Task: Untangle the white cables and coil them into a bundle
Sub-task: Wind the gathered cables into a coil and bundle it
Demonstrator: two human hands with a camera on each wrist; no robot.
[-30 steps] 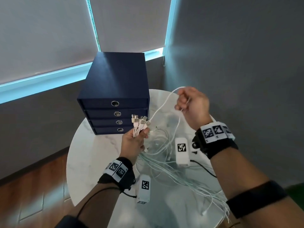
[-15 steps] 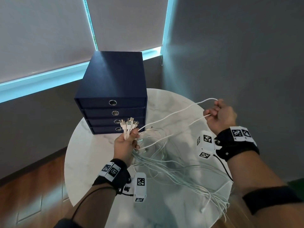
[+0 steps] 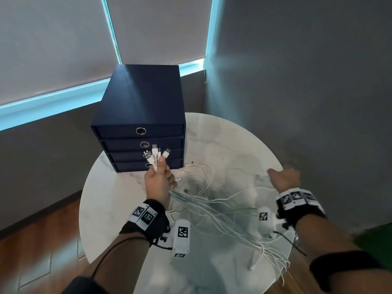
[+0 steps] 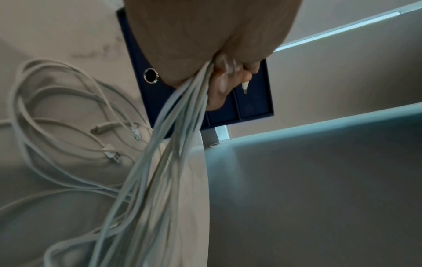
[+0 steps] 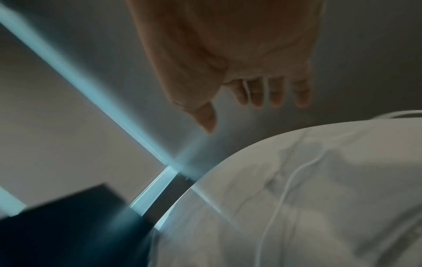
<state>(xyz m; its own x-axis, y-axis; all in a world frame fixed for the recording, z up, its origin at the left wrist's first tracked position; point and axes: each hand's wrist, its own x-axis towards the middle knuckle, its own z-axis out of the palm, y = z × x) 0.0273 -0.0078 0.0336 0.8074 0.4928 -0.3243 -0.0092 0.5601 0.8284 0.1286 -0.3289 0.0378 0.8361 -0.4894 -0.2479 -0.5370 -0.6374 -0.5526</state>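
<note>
Several white cables point(image 3: 201, 200) gripped by left hand point(image 3: 158, 181), frame centre; right hand point(image 3: 284, 179) released; dangling ends risk re-tangling.

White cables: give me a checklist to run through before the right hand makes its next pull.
1. Left hand grips the white cables just below the plugs: ok.
2. Plug ends gathered together above the fist: ok.
3. Right hand has a cable to pull: not ok; the right wrist view shows its fingers bare.
4. Loose strands free of knots: cannot tell.
5. Cables all on the table: not ok; some hang over the near right rim.
</note>
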